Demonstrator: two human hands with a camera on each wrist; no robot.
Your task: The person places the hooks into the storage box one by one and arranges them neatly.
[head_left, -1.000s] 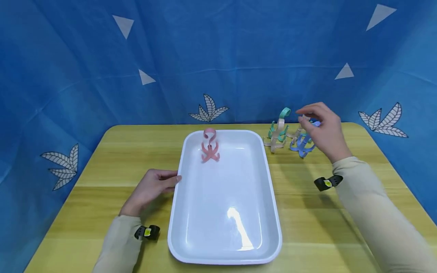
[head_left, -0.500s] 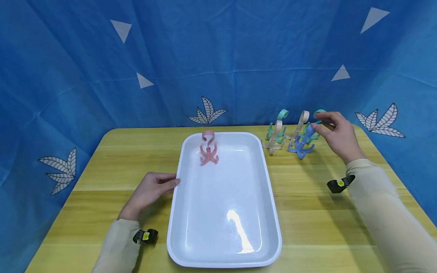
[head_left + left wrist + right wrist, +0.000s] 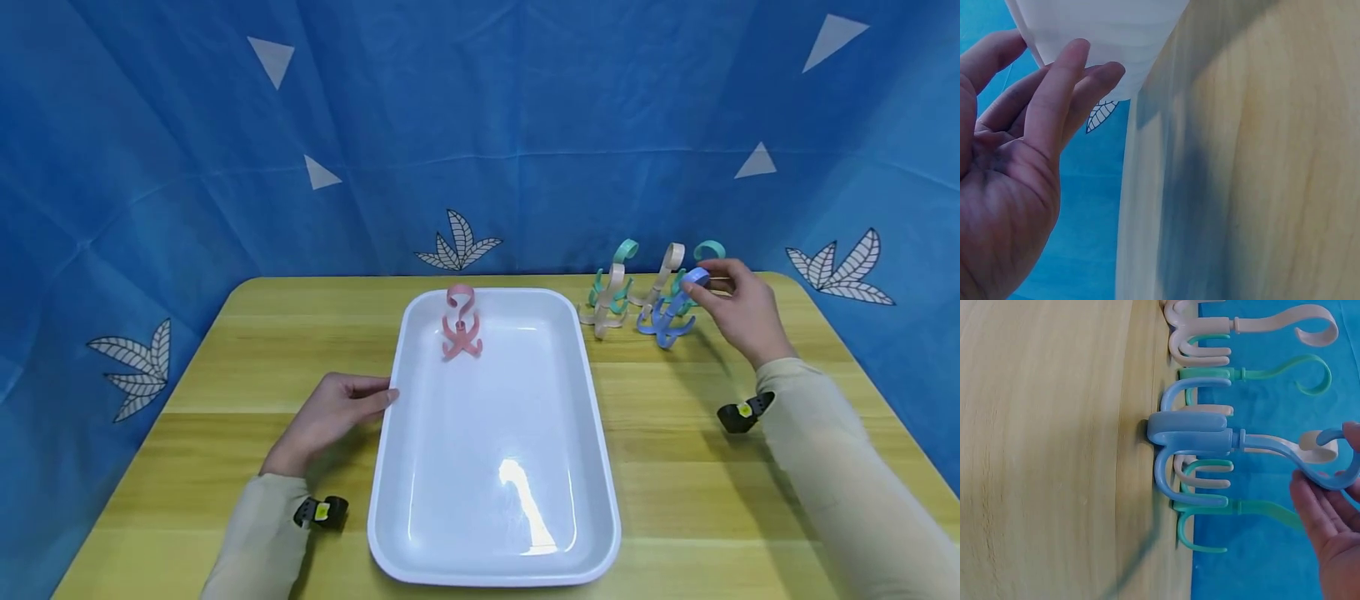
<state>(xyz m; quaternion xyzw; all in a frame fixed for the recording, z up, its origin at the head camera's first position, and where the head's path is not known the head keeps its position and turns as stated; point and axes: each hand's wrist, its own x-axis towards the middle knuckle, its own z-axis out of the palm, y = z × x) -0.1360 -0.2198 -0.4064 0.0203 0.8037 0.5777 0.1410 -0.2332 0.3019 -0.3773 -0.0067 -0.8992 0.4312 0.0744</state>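
My left hand [image 3: 326, 421] holds the left rim of a white rectangular tray [image 3: 491, 577], thumb over the edge and fingers against the outer wall. The left wrist view shows those fingers beside the tray wall [image 3: 1110, 31]. A pink four-armed rotating hook [image 3: 461, 340] stands inside the tray at its far left. At the back right, my right hand [image 3: 744, 312] pinches the curled top of a blue four-armed hook [image 3: 664, 323]. In the right wrist view, the thumb and fingers meet at this blue hook's [image 3: 1194, 440] curl, and its base appears at the table surface.
Close behind and left of the blue hook stand beige hooks [image 3: 602, 312] and green hooks [image 3: 626, 248], tightly grouped. A blue patterned cloth [image 3: 480, 125] rises behind the wooden table's [image 3: 330, 325] far edge.
My right hand has moved from above the hooks to the right and down, and its fingers have taken the blue hook's curl. The left hand has stayed on the tray.
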